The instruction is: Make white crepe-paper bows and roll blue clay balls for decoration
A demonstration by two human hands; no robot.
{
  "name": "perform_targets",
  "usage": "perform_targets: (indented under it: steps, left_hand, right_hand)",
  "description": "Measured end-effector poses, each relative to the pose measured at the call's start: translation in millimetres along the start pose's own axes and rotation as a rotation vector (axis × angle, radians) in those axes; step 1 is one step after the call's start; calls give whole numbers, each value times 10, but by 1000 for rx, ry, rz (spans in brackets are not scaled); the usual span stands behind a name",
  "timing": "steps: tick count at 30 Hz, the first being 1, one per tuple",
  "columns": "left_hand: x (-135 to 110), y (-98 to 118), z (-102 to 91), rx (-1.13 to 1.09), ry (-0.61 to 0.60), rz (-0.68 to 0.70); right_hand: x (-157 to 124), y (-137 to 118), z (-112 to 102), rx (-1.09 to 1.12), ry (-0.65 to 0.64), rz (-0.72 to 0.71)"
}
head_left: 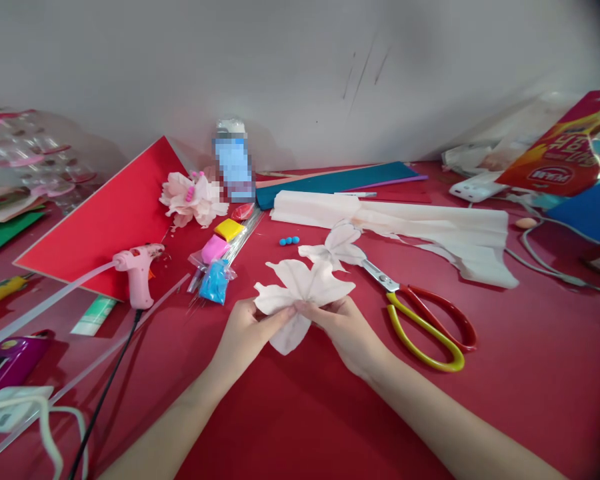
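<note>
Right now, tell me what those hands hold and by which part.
The left hand and right hand pinch a pale pink crepe-paper flower at its gathered centre, from either side.

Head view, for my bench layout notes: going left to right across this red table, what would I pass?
Purple case → pink hot glue gun → blue modelling clay packet → pale pink crepe paper flower → red-and-yellow-handled scissors → blue card sheet

Pale crepe-paper petals between left hand and right hand
</note>
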State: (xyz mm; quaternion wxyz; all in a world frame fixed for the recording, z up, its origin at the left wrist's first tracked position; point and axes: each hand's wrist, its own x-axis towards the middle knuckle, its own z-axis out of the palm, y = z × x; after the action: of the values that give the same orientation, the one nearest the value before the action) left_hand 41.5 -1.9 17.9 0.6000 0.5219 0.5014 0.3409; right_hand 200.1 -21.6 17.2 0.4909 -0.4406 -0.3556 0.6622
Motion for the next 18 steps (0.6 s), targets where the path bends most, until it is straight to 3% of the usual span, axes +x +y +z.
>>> perform_targets:
  steps: [7,11,18]
  left_hand:
    - [13,49,4,9,20,20]
    - [21,39,-8,28,25,36]
    - [28,27,-15,146,46,30]
  right_hand:
    - [-11,28,-26,-226,82,-33]
    - [0,25,-34,-222,65,-17]
    - [22,49,-12,-225,149,-21]
